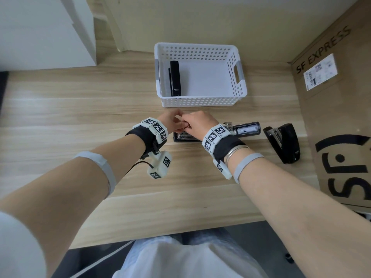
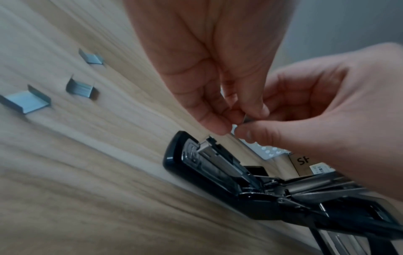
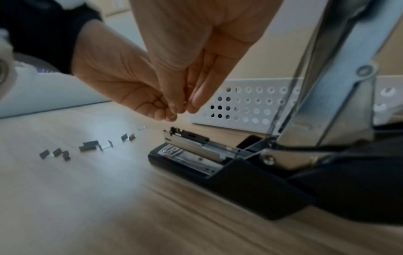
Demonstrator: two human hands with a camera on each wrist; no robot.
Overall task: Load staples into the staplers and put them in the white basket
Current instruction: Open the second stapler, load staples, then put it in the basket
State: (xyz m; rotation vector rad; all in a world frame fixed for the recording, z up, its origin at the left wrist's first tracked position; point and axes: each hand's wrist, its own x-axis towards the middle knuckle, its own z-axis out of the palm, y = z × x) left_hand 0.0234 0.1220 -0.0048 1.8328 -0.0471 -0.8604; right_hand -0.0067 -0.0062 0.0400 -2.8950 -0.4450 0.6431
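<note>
Basket (image 1: 200,101), white and perforated, stands on the wooden table (image 1: 70,109) beyond the hands; one closed black stapler (image 1: 175,78) lies in it along its left wall, and the rest of its floor is bare. A brown cardboard box (image 1: 337,117) printed "SF EXPRESS" stands at the table's right edge.

Near that box a second black stapler (image 1: 285,142) lies closed on the table. Between it and the hands lies the open stapler (image 1: 185,137), its top swung back to the right and its base directly below the fingers.

Both hands meet just above the front end of that base. The left hand (image 1: 170,122) and the right hand (image 1: 197,122) have their fingers curled together, fingertips touching, pinching a small strip of staples (image 2: 247,119) between them. Neither hand touches the open stapler.

The head view hides the strip behind the knuckles. The left wrist view shows a sliver of metal between the fingertips, with the exposed staple channel (image 2: 220,160) just beneath. It also shows three loose staple pieces (image 2: 80,88) on the table to the left. The right wrist view shows more of these scattered pieces (image 3: 91,145) in a row, well apart from the stapler, and the raised metal arm (image 3: 340,86) of the stapler in front of the basket wall.
</note>
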